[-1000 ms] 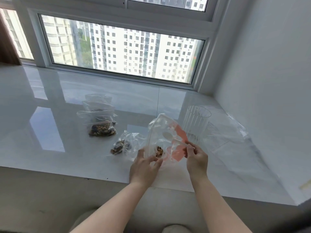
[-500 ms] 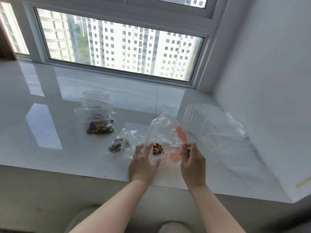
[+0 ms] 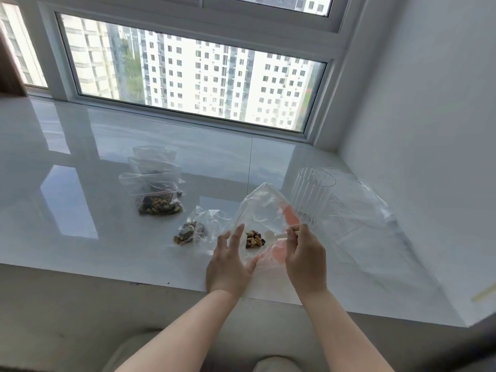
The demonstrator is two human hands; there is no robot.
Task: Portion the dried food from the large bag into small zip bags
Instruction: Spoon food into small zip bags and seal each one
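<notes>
The large clear bag [image 3: 261, 210] with orange print stands open on the white sill, a small heap of dried food [image 3: 254, 239] at its bottom. My left hand [image 3: 229, 261] props the bag's near edge, fingers spread and fairly straight, thumb against the plastic. A small white scoop [image 3: 271, 234] reaches into the bag next to the food; my right hand [image 3: 306, 253] pinches its handle. A small zip bag [image 3: 194, 232] with food lies just left. Several filled zip bags [image 3: 155, 189] are stacked farther left.
A ribbed clear cup [image 3: 311, 200] stands upright right behind the large bag. Crumpled clear plastic [image 3: 362, 210] lies to the right by the white wall. The sill's front edge [image 3: 107, 275] runs below my hands. A window frame closes off the back.
The scoop has gone into the bag beside the food. My left hand shifted from gripping the bag's edge to spreading its fingers against it. The food heap shows more plainly.
</notes>
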